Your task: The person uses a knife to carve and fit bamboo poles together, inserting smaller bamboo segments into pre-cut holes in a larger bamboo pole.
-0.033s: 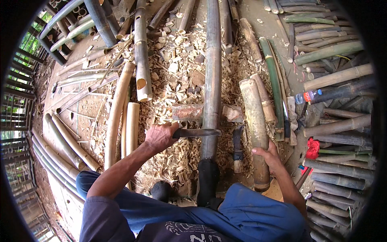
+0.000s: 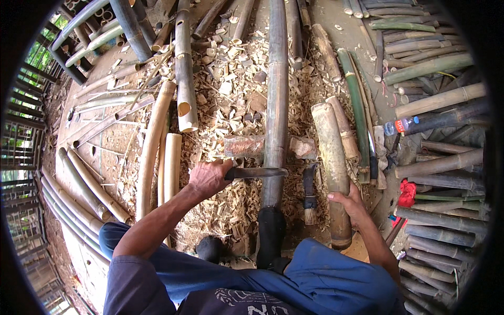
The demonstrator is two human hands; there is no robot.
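My left hand (image 2: 210,176) is closed round the grip of a dark-bladed knife (image 2: 258,172). Its blade lies level across a long dark bamboo pole (image 2: 274,105), which runs straight away from me. On the right, my right hand (image 2: 350,207) grips the lower part of a thick, mottled pale bamboo length (image 2: 332,152), standing roughly lengthwise beside my knee. My dark-covered foot (image 2: 271,231) is at the near end of the long pole. Between pole and bamboo length lies a dark curved tool (image 2: 310,191) with a wrapped handle.
A wooden block (image 2: 244,146) lies crosswise by the pole. Wood chips (image 2: 236,79) cover the ground. Cut bamboo lengths (image 2: 157,152) lie on the left. Stacked bamboo (image 2: 441,168), a plastic bottle (image 2: 401,126) and a red bag (image 2: 407,193) are at the right.
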